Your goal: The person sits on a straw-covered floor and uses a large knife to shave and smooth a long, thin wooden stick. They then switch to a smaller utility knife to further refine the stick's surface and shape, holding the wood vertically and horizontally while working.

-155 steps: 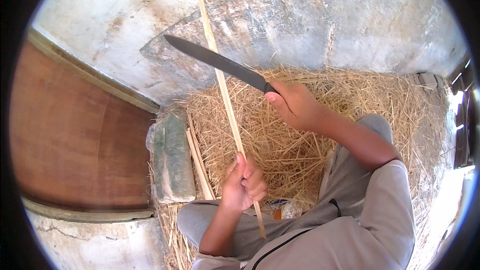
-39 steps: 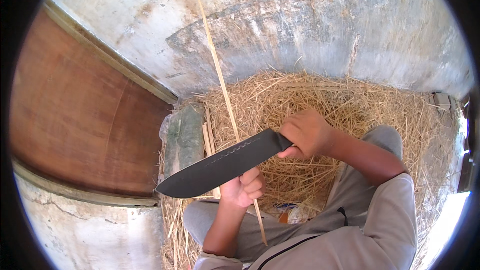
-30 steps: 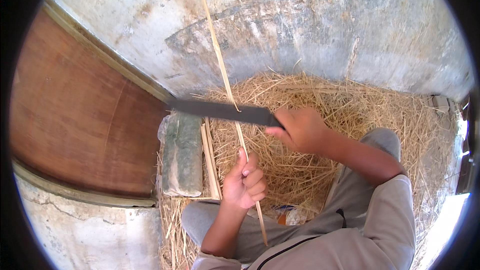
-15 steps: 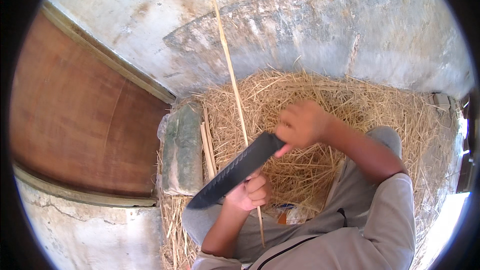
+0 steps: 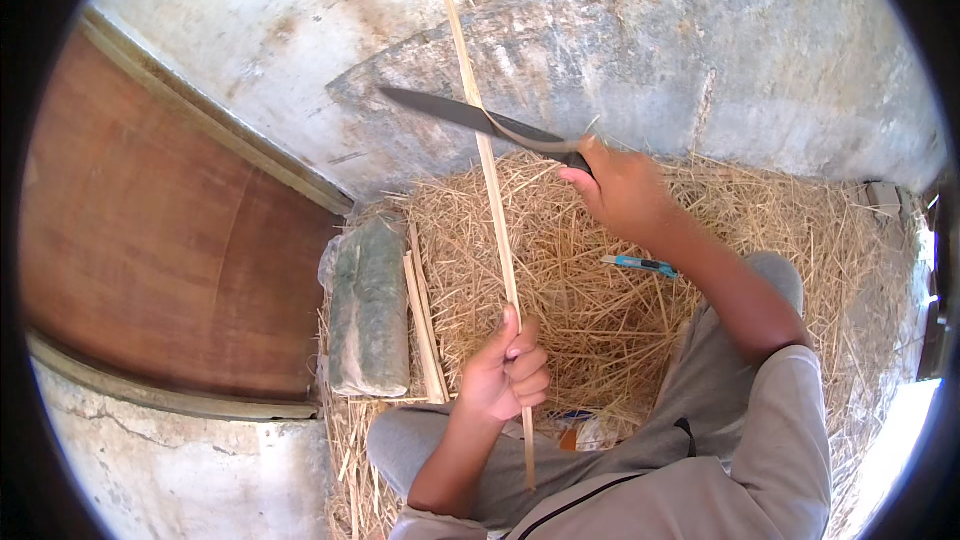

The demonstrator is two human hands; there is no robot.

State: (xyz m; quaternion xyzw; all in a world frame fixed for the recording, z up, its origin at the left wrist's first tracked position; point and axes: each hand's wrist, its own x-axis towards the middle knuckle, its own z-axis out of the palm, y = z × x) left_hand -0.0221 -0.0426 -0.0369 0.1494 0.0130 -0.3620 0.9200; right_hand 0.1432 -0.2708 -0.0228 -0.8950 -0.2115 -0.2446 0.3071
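Observation:
My left hand [image 5: 505,372] is closed around the lower part of a long, pale strip of wood or bamboo [image 5: 498,210]. The strip stands slanted, its short lower end coming out below my fist and its upper end running past the top of the view. Well above that fist, my right hand [image 5: 630,190] grips the handle of a large dark knife [image 5: 435,108]. Its blade crosses the strip, tip pointing left. A thin shaving [image 5: 530,140] curves from the strip along the blade towards the handle.
Loose straw covers the ground around my crossed legs. A blue box cutter [image 5: 640,264] lies on it. To the left are a wrapped greenish block [image 5: 370,305], several pale sticks [image 5: 422,325] and a brown wooden panel [image 5: 170,230]. A stained wall [image 5: 620,50] rises ahead.
The knife has moved up and away along the strip, from near my left hand to high on it. A curved shaving now shows at the blade, and the box cutter has come into sight.

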